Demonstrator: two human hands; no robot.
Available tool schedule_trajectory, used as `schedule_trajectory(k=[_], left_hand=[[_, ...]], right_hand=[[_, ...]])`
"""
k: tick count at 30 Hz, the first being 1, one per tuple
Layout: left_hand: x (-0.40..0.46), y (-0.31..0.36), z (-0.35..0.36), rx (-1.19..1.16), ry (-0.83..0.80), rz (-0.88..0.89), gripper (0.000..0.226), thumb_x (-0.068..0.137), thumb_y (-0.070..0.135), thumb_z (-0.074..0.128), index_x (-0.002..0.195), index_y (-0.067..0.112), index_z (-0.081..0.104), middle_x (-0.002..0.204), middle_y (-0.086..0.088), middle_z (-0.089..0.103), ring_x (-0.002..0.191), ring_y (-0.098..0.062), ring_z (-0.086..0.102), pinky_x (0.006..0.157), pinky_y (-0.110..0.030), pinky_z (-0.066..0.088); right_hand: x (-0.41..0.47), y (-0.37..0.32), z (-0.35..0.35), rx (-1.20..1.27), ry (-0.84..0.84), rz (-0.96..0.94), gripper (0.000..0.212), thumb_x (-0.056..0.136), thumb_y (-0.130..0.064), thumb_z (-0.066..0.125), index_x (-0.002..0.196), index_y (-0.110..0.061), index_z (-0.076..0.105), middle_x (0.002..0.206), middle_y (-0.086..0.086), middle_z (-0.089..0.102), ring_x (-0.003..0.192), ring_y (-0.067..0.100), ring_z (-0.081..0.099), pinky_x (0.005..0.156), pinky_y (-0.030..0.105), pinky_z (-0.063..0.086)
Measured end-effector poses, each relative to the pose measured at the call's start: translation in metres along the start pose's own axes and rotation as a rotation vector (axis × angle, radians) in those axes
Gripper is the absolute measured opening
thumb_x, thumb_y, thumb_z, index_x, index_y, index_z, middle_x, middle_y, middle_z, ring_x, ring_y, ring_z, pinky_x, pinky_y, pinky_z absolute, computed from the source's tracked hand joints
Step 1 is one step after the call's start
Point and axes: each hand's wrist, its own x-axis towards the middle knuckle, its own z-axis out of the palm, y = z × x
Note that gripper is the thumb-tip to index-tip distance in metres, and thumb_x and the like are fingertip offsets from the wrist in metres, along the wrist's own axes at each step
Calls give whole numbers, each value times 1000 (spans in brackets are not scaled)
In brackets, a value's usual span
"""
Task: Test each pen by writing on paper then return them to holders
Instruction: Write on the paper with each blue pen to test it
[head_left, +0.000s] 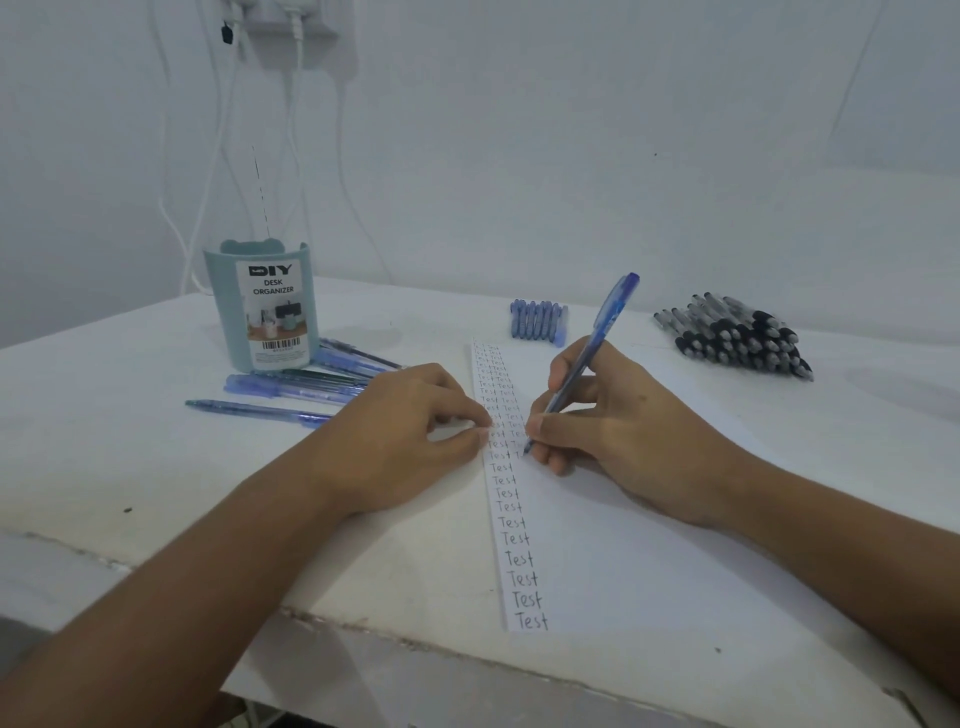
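Nearest me, the white sheet of paper (597, 545) lies on the white table (156, 467), its near end at the table's front edge and its long side running away from me. Down its left margin I read a column of handwritten "Test" words (511, 519), with a second column started higher up.

My right hand (618, 415) grips a blue pen (587, 358) between thumb and fingers. The pen's tip is down on the paper beside the second column, and its long axis leans up and away to the right, cap end highest. My left hand (415, 431) rests at the paper's left edge, fingers curled, fingertips pressing the sheet; it holds nothing that I can see.

Farther left, several loose blue pens (291, 389) lie flat, long axes mostly left to right, just in front of the teal desk organizer (262, 306), which stands upright. Beyond the paper a row of blue pen caps (537, 319) lies side by side. At far right sits a pile of black pens (737, 335).
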Motion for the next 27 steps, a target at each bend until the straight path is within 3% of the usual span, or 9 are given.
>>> schedule_trajectory(k=[21, 27], left_hand=[[0, 0, 0, -23, 1, -12, 17, 87, 35, 62, 102, 35, 71, 99, 14, 59, 85, 7, 49, 70, -3, 33], [0, 0, 0, -14, -3, -9, 19, 88, 35, 61, 104, 33, 71, 100, 14, 59, 85, 5, 50, 70, -3, 33]], right_hand=[[1, -2, -4, 113, 39, 44, 32, 84, 16, 61, 92, -10, 43, 77, 20, 58, 60, 30, 57, 52, 31, 48], [3, 1, -3, 5, 28, 23, 30, 84, 13, 62, 91, -10, 44, 77, 18, 61, 62, 30, 59, 57, 35, 50]])
